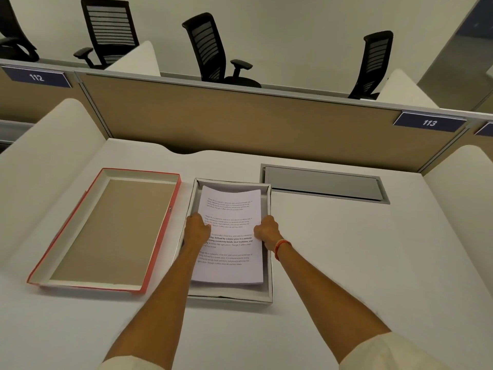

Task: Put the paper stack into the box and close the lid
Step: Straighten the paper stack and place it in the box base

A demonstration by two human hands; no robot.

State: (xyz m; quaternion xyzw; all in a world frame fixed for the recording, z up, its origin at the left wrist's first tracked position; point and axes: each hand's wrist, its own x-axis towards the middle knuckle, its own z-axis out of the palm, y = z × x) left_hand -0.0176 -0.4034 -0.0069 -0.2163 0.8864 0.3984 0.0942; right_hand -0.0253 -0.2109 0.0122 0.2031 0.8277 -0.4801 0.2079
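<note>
A white paper stack [230, 260] with printed text lies lengthwise inside the open white box [267, 276] at the middle of the desk, its far end curling up slightly. My left hand [198, 227] grips the stack's left edge and my right hand [266, 231] grips its right edge, both about midway along. The box lid [112, 231], red outside with a brown inside, lies upside down on the desk just left of the box.
A grey cable hatch [324, 184] is set into the white desk [346, 263] at the back right. A tan partition [240, 121] with number plates closes the far side. Curved white dividers flank the desk; black office chairs stand beyond.
</note>
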